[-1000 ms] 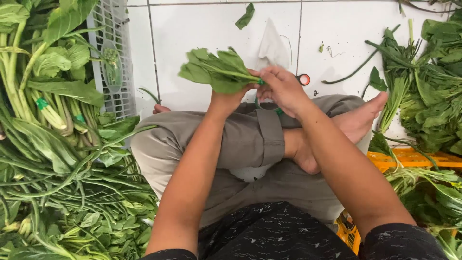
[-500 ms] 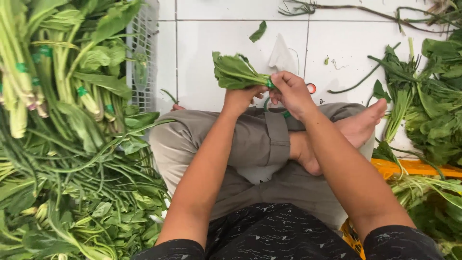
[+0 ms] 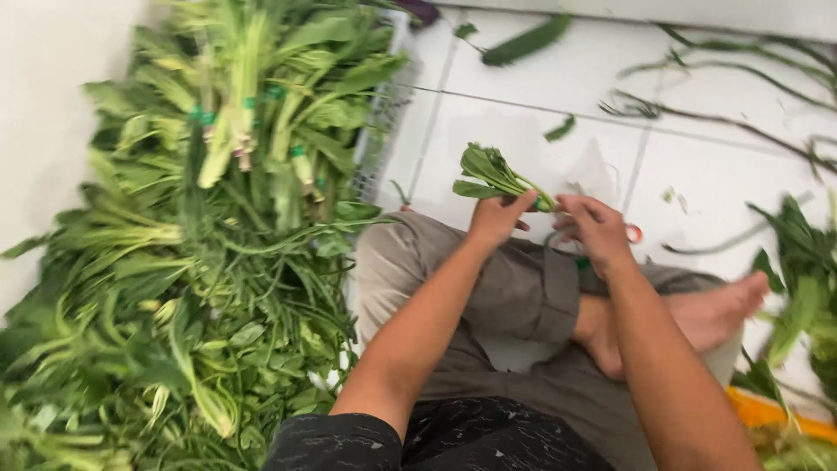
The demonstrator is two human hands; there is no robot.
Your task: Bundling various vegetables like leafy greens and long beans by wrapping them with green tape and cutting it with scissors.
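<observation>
I sit cross-legged on a white tiled floor. My left hand [image 3: 497,218] grips a small bunch of leafy greens [image 3: 490,173] by the stems, leaves pointing up and left. My right hand [image 3: 595,228] is closed at the stem ends, right beside the left hand, and touches the bunch. A red band or ring [image 3: 635,234] shows just past the right fingers.
A large heap of bundled greens [image 3: 200,262], tied with green bands, fills the left side next to a grey plastic crate [image 3: 379,131]. More loose greens [image 3: 798,296] lie at the right, over something orange [image 3: 772,410]. Stray leaves and stems [image 3: 680,109] are scattered on the tiles ahead.
The view has swung left toward the big heap. The bunch now looks narrower, gathered tighter. Both hands stay on its stems.
</observation>
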